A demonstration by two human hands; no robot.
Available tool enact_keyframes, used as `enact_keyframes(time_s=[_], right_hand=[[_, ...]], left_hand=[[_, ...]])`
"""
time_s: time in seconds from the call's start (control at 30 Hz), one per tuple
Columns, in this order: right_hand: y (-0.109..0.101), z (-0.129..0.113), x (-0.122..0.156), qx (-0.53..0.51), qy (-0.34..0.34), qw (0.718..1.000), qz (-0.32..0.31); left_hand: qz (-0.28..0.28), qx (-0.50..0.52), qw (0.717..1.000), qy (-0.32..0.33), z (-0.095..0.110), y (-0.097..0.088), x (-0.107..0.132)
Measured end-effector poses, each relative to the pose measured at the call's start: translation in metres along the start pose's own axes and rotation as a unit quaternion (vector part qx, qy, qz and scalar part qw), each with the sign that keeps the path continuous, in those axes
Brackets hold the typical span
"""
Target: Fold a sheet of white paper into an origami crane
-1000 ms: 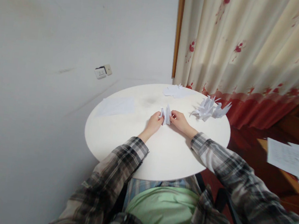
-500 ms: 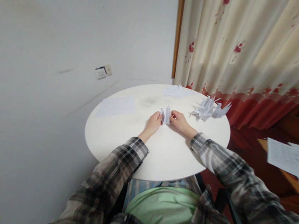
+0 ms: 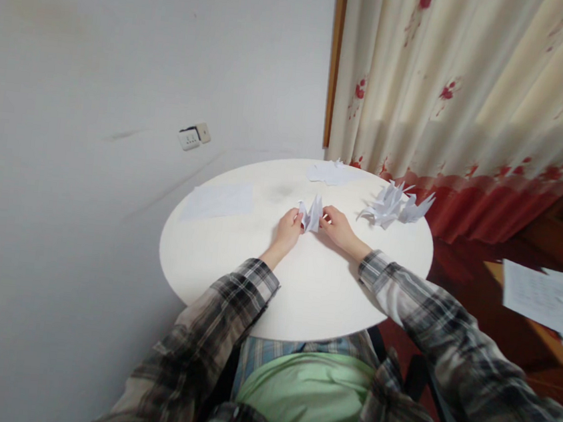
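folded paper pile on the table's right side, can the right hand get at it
Likely yes: nothing stands between the right hand and the folded paper pile, though that hand seems to pinch the folded piece.

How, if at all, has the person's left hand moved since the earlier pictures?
Yes: judged against the fixed wall socket, the left hand, holding the folded paper, has shifted slightly to the left.

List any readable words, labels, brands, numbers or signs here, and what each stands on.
None can be read.
Papers at the right edge: lines of marks, too blurred to read.
Wall socket: no lettering can be made out.
Folded paper in the left hand: no text visible.
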State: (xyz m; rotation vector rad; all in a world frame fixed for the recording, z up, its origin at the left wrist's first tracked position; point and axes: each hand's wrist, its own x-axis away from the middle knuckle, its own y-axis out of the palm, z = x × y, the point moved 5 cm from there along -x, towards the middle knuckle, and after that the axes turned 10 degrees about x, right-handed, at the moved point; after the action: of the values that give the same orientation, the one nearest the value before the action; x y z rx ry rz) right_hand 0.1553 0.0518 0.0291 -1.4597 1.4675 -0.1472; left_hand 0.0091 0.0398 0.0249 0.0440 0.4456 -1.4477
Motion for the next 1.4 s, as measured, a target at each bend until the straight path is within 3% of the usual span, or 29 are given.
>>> enact_keyframes(time_s=[1.4], right_hand=[[0.0005,-0.0021,0.0002,0.001,0.019,0.999,-0.035]], left_hand=[[0.002,-0.001,1.000,0.001,0.0011,0.0004,0.0003]])
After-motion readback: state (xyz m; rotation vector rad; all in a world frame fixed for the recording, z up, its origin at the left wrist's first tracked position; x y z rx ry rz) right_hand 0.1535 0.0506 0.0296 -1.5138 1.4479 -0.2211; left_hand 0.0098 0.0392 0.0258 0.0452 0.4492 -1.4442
